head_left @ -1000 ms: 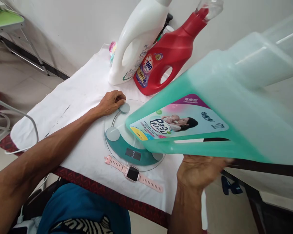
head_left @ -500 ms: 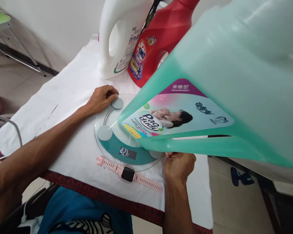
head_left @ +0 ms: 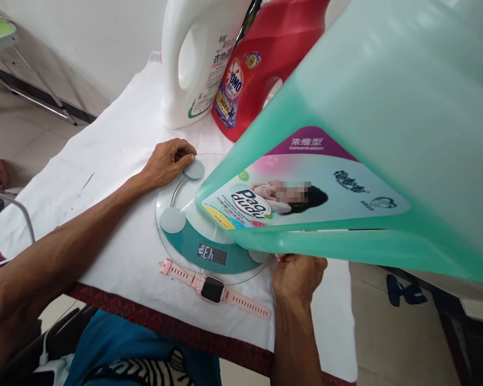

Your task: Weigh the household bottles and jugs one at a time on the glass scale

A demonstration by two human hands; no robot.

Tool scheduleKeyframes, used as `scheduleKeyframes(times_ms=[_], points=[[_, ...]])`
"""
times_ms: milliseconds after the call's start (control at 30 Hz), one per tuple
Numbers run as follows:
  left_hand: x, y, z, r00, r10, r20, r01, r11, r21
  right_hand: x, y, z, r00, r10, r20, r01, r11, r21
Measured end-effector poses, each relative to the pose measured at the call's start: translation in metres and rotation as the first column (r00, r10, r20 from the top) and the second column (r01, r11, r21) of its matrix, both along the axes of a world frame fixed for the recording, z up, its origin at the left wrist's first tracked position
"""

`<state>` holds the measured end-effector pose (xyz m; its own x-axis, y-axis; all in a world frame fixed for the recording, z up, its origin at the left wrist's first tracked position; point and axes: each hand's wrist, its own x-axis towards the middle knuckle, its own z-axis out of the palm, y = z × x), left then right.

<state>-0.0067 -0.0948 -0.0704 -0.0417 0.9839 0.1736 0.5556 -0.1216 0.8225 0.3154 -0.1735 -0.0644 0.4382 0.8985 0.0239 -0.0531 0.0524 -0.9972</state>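
Note:
A round glass bathroom scale [head_left: 209, 249] with a teal band and a lit display lies on the white cloth. On it stands a big green bottle [head_left: 346, 161] labelled Pao dudu, looming large toward the camera on the right. At the scale's upper left rim my left hand [head_left: 171, 161] is closed, thumb and curled fingers on the edge beside a round grey pad. My right hand [head_left: 300, 276] is closed at the lower right rim, its fingertips partly hidden under the bottle. A pink-strapped smartwatch [head_left: 212, 289] lies along the near rim.
Behind the scale stand a white detergent jug [head_left: 181, 107] and a red OMO bottle [head_left: 241, 96], with a dark bottle partly hidden between them. The table's cloth [head_left: 116, 128] has a dark red patterned border. Slippers [head_left: 404, 292] lie on the floor at right; a folding chair stands left.
The digits on the scale's display have changed. The green bottle looks slightly larger and shifted right as the view moves a little. Both hands keep their places at the scale's rim.

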Motion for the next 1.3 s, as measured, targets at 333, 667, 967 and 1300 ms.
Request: scheduleKeyframes(times_ms=[333,667,967,1300], points=[[0.001,0.0,0.0,1.0,-0.005,0.013,0.004,1.0,0.014,0.002,-0.005,-0.002,0.992,0.05,0.115,-0.051,0.999,0.0],[0.001,0.0,-0.001,1.0,-0.003,0.017,0.003,1.0,0.013,0.004,-0.007,-0.002,0.965,0.062,0.254,-0.059,0.998,-0.018],[0.001,-0.001,0.002,1.0,0.0,0.007,0.0,1.0,-0.006,0.006,-0.011,0.0,0.933,0.095,0.348,-0.099,0.995,-0.006],[0.0,0.0,0.001,1.0,-0.005,0.001,0.005,1.0,-0.003,0.004,-0.008,-0.001,0.96,0.075,0.271,-0.081,0.997,0.014]])
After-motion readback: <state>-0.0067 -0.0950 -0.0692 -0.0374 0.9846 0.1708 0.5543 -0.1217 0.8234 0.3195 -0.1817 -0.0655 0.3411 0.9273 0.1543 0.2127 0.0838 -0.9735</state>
